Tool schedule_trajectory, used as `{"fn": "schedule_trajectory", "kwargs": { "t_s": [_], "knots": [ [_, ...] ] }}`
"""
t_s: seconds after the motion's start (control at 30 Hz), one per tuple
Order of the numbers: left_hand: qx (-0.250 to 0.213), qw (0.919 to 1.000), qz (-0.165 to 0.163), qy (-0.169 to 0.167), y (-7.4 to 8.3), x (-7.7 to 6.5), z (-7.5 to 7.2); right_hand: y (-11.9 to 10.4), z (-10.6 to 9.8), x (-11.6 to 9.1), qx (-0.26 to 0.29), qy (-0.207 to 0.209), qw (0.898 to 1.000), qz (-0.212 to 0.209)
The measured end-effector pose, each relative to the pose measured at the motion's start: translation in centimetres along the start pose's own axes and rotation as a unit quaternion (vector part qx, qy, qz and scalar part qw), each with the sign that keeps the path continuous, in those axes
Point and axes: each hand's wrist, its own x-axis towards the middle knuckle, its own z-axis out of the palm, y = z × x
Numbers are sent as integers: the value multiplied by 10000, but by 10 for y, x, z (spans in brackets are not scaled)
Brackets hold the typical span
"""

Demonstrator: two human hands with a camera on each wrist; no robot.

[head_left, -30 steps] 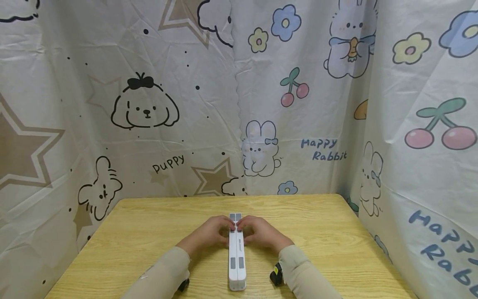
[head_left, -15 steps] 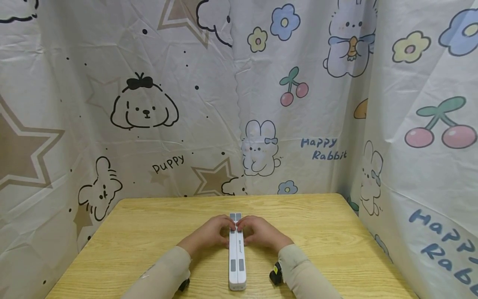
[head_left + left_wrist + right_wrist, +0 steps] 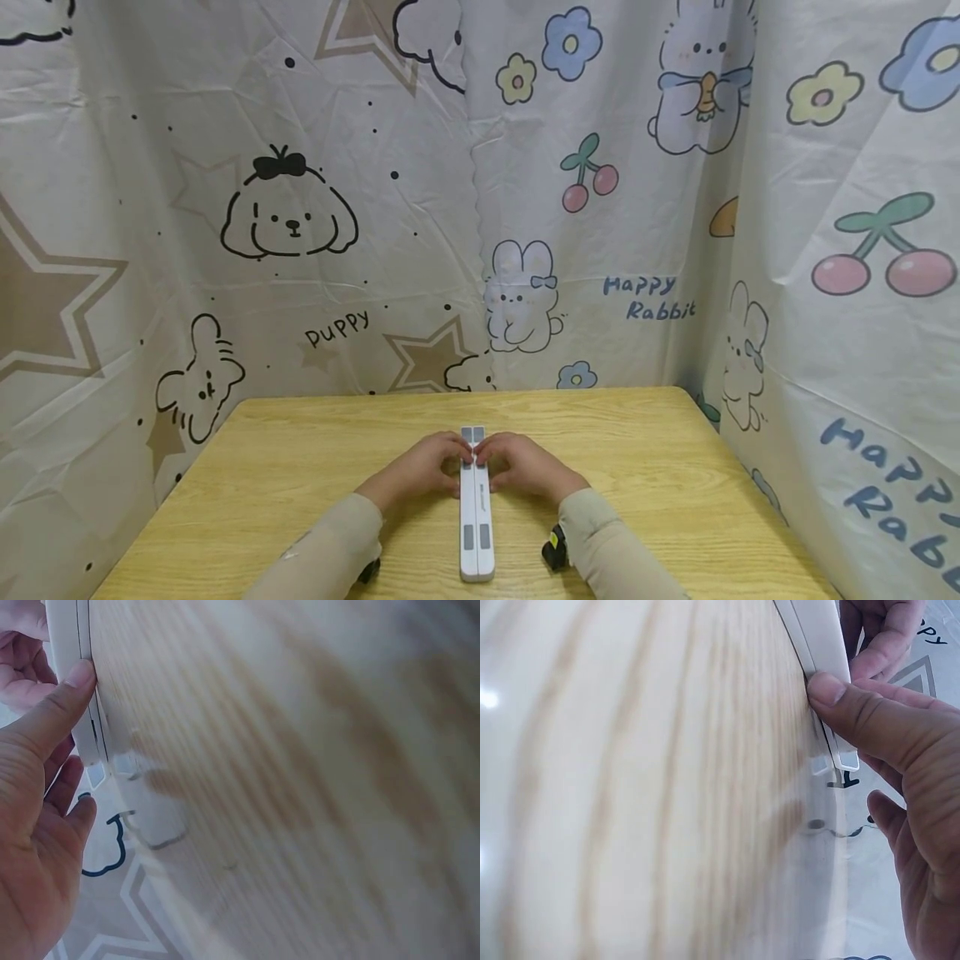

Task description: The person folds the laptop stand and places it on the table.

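A long white folded laptop stand [image 3: 468, 500] with grey pads lies lengthwise at the middle of the table, its two bars side by side. My left hand [image 3: 429, 468] pinches its left side toward the far end, fingertips on top. From the other side my right hand [image 3: 527, 468] pinches it the same way, the two sets of fingertips almost meeting over the seam. In the left wrist view the thumb [image 3: 79, 675] presses on the side of the stand [image 3: 67, 645]. The right wrist view has the right thumb [image 3: 827, 689] against the opposite side.
The light wood table [image 3: 637, 467] ends at a patterned curtain [image 3: 375, 208] behind it, with another curtain face [image 3: 855, 350] along the right. A black wrist device [image 3: 555, 548] sits under the right sleeve.
The stand's near end shows less of its front face, and its near pads have shifted slightly toward me. Both hands keep their hold in the same place.
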Motion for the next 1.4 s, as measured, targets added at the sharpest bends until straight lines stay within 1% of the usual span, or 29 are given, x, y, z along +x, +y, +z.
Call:
{"fn": "schedule_trajectory", "kwargs": {
  "t_s": [0.2,0.37,0.43,0.53,0.6,0.7,0.77,0.83,0.97,1.0,1.1,1.27,1.4],
  "knots": [
    [14,9999,20,-152,1,-2,0,0,-2,-6,15,-59,10000,-67],
    [-34,9993,25,-368,2,-5,-4,-4,-3,-8,55,-74,9998,-198],
    [-32,9989,13,-478,3,-8,-5,-6,-3,-9,-5,-110,9997,-238],
    [-1,9981,-50,-608,3,-12,-4,-8,-3,-11,-238,-193,9992,-244],
    [54,9977,-86,-675,4,-14,-4,-9,-4,-13,-517,-195,9981,-276],
    [172,9974,-82,-693,6,-16,-4,-12,-4,-15,-892,-97,9954,-347],
    [212,9976,-76,-649,9,-17,-6,-14,-4,-18,-1115,-7,9930,-391],
    [124,9982,-72,-587,14,-19,-6,-15,-4,-21,-1270,71,9911,-399],
    [-10,9993,-40,-372,24,-22,-6,-17,-6,-30,-1580,190,9860,-507],
    [21,9995,-38,-317,26,-23,-6,-17,-7,-32,-1640,225,9848,-534],
    [309,9994,-4,-142,33,-27,-8,-19,-10,-39,-1840,375,9800,-660],
    [716,9974,-15,87,39,-36,-11,-21,-15,-53,-1958,552,9774,-572],
    [954,9951,13,270,42,-48,-12,-22,-16,-65,-1954,725,9766,-524]
  ]
}}
